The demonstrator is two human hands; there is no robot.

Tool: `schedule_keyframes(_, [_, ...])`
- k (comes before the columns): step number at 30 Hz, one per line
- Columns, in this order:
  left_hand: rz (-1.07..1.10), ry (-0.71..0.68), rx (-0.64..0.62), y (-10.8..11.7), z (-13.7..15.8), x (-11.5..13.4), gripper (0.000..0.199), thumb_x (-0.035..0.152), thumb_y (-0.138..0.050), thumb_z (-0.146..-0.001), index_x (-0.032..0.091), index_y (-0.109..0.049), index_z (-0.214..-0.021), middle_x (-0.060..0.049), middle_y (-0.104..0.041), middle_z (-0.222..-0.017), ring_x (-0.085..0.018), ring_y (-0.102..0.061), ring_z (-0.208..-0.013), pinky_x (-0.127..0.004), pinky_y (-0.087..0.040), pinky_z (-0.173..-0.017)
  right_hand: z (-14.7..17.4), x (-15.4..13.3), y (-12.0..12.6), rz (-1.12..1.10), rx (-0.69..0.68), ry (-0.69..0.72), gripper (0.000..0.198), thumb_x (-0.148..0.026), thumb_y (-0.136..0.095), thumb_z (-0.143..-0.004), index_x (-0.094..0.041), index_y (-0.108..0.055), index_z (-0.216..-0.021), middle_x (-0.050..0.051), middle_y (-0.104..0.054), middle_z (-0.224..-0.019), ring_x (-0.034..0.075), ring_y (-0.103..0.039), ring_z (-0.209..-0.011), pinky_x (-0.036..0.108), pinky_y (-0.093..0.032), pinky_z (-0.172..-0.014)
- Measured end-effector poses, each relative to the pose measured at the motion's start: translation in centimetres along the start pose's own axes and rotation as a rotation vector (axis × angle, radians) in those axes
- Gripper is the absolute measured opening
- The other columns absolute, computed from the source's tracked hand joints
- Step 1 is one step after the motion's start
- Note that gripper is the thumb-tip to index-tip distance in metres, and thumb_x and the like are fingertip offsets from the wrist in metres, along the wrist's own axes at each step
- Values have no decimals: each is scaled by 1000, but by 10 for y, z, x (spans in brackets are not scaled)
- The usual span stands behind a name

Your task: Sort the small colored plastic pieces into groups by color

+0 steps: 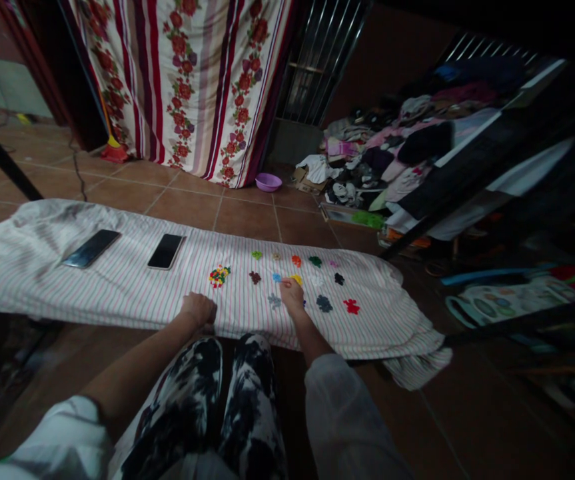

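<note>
My right hand (292,293) is over the sorted piles of small coloured pieces. Its fingers are pinched together beside the light blue pile (276,277), and the yellow pile (296,280) shows just behind it; anything between the fingertips is too small to make out. My left hand (198,308) rests closed on the front of the striped cloth (132,293), nearest to a mixed multicoloured pile (219,276). Around my right hand lie a brown pile (254,277), a light grey pile (274,301), a dark grey pile (324,304) and a red pile (352,306).
Two phones (166,251) lie on the cloth at the left. More piles, among them orange (296,261), dark green (315,261) and black (339,279), form the back rows. Beyond are a purple basin (268,182), a floral curtain (182,87) and heaped clothes (377,153).
</note>
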State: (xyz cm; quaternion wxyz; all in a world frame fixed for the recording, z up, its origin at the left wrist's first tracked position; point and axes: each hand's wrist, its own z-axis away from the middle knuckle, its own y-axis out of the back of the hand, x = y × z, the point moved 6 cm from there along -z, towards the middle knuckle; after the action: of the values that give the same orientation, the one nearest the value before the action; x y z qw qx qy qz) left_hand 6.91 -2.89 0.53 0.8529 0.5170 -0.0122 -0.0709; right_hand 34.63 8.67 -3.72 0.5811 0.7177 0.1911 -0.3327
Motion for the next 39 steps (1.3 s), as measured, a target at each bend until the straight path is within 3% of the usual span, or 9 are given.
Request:
schedule_keyframes(5, [17, 5, -10, 1, 0, -1, 30, 28, -60, -80, 15, -74, -104, -22, -71, -109, -35, -65, -106, -51, -50, -88, 5, -6, 2, -11, 7, -16, 19, -18, -50, -74, -21, -67, -83, 4, -71, -83, 19, -64, -83, 27, -48, -78])
schedule_keyframes(10, [23, 13, -17, 0, 0, -1, 28, 27, -58, -81, 16, -74, -102, -22, -71, -108, -33, -65, -107, -50, -49, -90, 13, -31, -7, -30, -29, 90, 23, -21, -49, -78, -21, -69, -87, 3, -71, -83, 18, -64, -84, 26, -48, -78])
schedule_keyframes(15, [22, 16, -26, 0, -1, -2, 28, 24, -58, -81, 15, -74, -103, -22, -70, -110, -33, -65, -108, -51, -49, -91, 34, -72, -43, -105, -216, 282, 26, -23, -48, -81, -21, -72, -90, 2, -72, -89, 16, -65, -83, 25, -48, -77])
schedule_keyframes(22, [24, 9, -24, -2, -4, -2, 29, 30, -63, -79, 17, -74, -103, -20, -71, -111, -33, -64, -109, -50, -49, -92, 66, -120, -95, -40, -400, 499, 26, -15, -53, -83, -24, -74, -95, 2, -71, -95, 16, -63, -91, 27, -48, -85])
schedule_keyframes(29, [13, 10, -5, -3, -5, -3, 31, 31, -61, -81, 17, -73, -105, -21, -71, -110, -33, -65, -108, -50, -49, -92, 76, -131, -119, 103, -426, 492, 28, -10, -53, -85, -24, -73, -100, 4, -67, -104, 16, -62, -95, 25, -45, -85])
schedule_keyframes(39, [1, 8, -2, -2, -4, -2, 34, 26, -55, -83, 17, -72, -112, -23, -70, -111, -34, -64, -110, -54, -48, -93, 74, -131, -126, 238, -396, 432, 19, -14, -57, -86, -23, -68, -98, 4, -65, -96, 16, -60, -90, 25, -42, -78])
